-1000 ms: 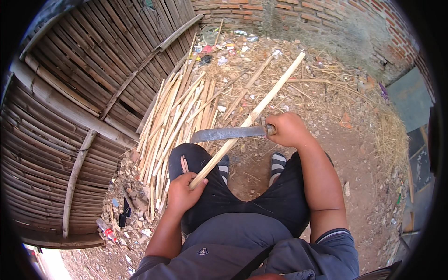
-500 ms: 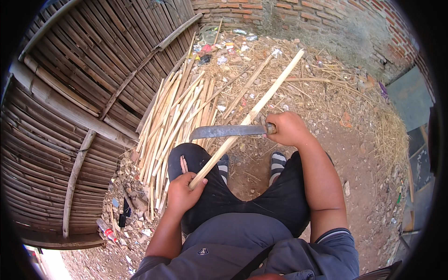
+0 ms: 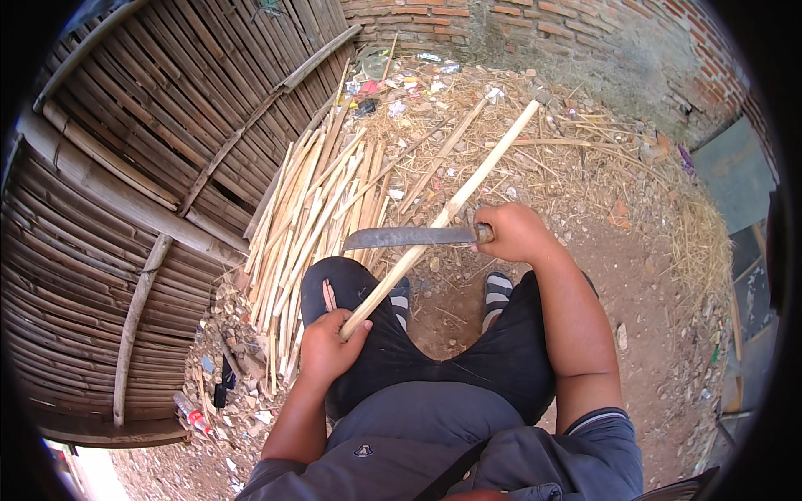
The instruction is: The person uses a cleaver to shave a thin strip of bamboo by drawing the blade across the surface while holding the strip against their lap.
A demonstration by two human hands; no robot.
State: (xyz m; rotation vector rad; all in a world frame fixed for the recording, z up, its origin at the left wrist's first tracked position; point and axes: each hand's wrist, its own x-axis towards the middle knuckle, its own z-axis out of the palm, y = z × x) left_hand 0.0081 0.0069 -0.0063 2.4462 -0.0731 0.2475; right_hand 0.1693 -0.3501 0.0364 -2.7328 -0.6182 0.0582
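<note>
Above the dirt ground (image 3: 639, 288), the left hand (image 3: 332, 346) has its fingers closed round the near end of a wooden stick (image 3: 491, 163) slanting toward the ground's far edge, the right hand (image 3: 514, 232) clasps a knife (image 3: 405, 238) whose blade crosses the stick, and a pile of sticks (image 3: 311, 219) lies along the ground's left edge.

The ground (image 3: 643, 301) was brown dirt mixed with small stones (image 3: 621, 336). A heap of pale sticks (image 3: 292, 242) lay on it, with straw (image 3: 706, 246), scattered litter (image 3: 397, 109), a purple scrap (image 3: 687, 161) and a plastic bottle (image 3: 191, 413) with a red label.
</note>
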